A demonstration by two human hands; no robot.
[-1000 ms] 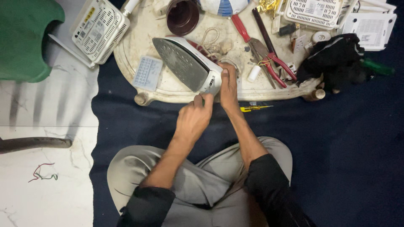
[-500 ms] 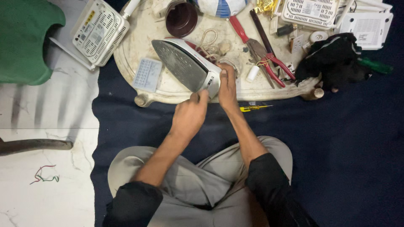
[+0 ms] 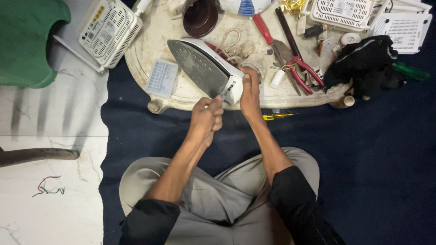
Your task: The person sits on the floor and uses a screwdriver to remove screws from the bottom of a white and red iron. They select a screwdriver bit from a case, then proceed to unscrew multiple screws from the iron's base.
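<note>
The clothes iron (image 3: 204,68) is lying soleplate-up on the low desk (image 3: 150,41). The right hand (image 3: 250,90) is pressing against its rear end, steadying it. The left hand (image 3: 206,115), fisted around a thin tool, is working just below it.

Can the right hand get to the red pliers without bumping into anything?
Probably yes. The right hand rests on the back end of the iron, and the red pliers lie just beyond it on the low table, with only a small white spool between.
</note>
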